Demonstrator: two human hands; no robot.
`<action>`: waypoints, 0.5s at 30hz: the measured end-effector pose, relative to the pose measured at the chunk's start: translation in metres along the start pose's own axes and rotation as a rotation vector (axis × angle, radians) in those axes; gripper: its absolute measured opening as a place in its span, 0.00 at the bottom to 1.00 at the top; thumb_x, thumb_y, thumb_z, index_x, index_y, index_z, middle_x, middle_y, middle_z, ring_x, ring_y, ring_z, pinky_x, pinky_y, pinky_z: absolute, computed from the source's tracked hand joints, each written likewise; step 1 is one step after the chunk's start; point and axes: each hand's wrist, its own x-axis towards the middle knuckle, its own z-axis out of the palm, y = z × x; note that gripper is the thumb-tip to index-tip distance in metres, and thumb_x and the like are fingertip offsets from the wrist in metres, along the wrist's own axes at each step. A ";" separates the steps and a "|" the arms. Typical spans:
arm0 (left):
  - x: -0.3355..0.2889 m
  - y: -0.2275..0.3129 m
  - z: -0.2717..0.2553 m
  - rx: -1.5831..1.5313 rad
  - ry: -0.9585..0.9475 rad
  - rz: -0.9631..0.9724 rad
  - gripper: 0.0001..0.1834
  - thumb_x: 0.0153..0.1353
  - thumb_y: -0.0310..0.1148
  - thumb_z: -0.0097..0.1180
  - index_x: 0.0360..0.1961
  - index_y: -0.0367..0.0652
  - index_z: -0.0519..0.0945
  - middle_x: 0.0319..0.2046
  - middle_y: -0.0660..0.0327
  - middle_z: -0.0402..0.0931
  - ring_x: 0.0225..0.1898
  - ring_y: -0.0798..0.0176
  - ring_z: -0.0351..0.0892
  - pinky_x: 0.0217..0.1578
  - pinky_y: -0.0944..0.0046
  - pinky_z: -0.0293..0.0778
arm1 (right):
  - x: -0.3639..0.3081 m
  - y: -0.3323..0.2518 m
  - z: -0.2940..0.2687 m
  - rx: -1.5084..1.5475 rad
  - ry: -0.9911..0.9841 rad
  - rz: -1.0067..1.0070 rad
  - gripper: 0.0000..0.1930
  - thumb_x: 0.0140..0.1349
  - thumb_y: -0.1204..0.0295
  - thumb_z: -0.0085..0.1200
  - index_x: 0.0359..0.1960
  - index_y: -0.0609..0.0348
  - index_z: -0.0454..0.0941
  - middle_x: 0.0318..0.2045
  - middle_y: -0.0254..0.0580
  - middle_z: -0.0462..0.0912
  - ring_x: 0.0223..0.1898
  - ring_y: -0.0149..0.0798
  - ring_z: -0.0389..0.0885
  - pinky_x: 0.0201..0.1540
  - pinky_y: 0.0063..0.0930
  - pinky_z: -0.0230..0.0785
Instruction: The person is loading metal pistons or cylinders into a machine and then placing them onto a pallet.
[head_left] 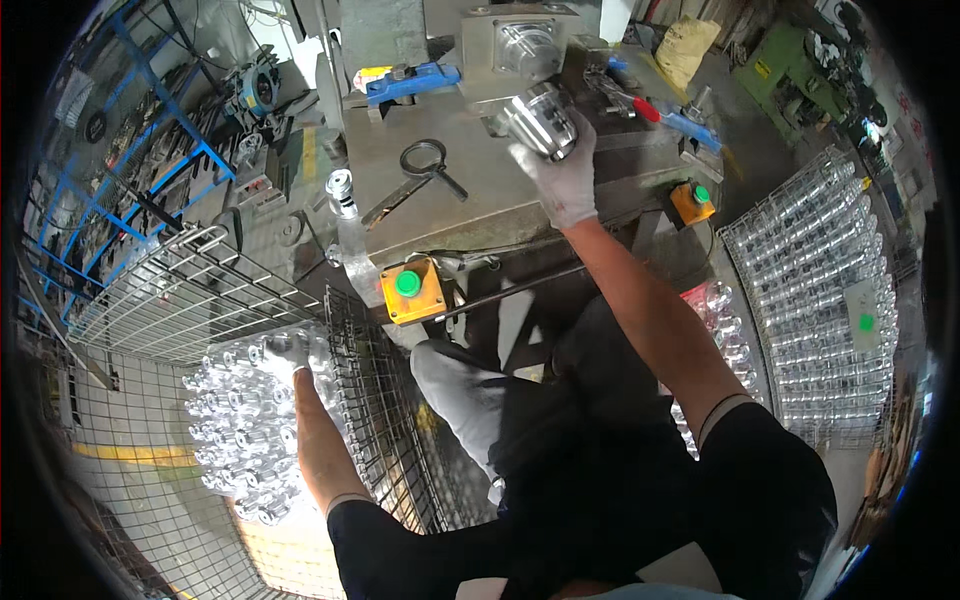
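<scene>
My gloved right hand (566, 178) is closed round a shiny metal cup-shaped part (541, 120), tilted above the machine's steel table. It is just in front of the machine's die block (527, 52), which has a round metal piece in its face. Down at the left, my gloved left hand (288, 352) reaches into a wire basket (200, 340), over a pile of similar shiny metal parts (245, 430). Glare and the parts hide its fingers, so I cannot tell whether it grips one.
Two yellow button boxes with green buttons, one left (411, 291) and one right (692, 203), sit at the table's front. A ring-shaped tool (424, 158), a blue tool (413, 83) and red-handled pliers (645, 108) lie on top. Stacked metal parts (815, 300) fill a rack at right.
</scene>
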 end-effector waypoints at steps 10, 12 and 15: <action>-0.151 0.204 -0.162 -0.592 0.029 -0.099 0.35 0.53 0.31 0.61 0.60 0.35 0.59 0.59 0.48 0.60 0.59 0.54 0.60 0.57 0.58 0.61 | -0.059 0.041 -0.073 0.122 -0.076 -0.173 0.43 0.41 0.81 0.66 0.57 0.62 0.49 0.50 0.45 0.66 0.50 0.35 0.71 0.50 0.28 0.69; -0.188 0.221 -0.178 -0.844 -0.251 -0.108 0.27 0.57 0.36 0.56 0.55 0.36 0.64 0.56 0.48 0.63 0.54 0.53 0.66 0.50 0.57 0.69 | -0.069 0.039 -0.101 -0.099 -0.109 -0.262 0.44 0.41 0.79 0.67 0.57 0.64 0.49 0.50 0.45 0.66 0.52 0.36 0.70 0.52 0.28 0.67; -0.224 0.214 -0.190 -1.087 -0.446 -0.125 0.26 0.58 0.40 0.50 0.54 0.34 0.67 0.50 0.48 0.70 0.47 0.52 0.73 0.50 0.56 0.72 | -0.083 0.041 -0.147 -0.101 0.003 0.013 0.44 0.40 0.73 0.69 0.57 0.66 0.52 0.51 0.47 0.66 0.53 0.36 0.68 0.56 0.30 0.63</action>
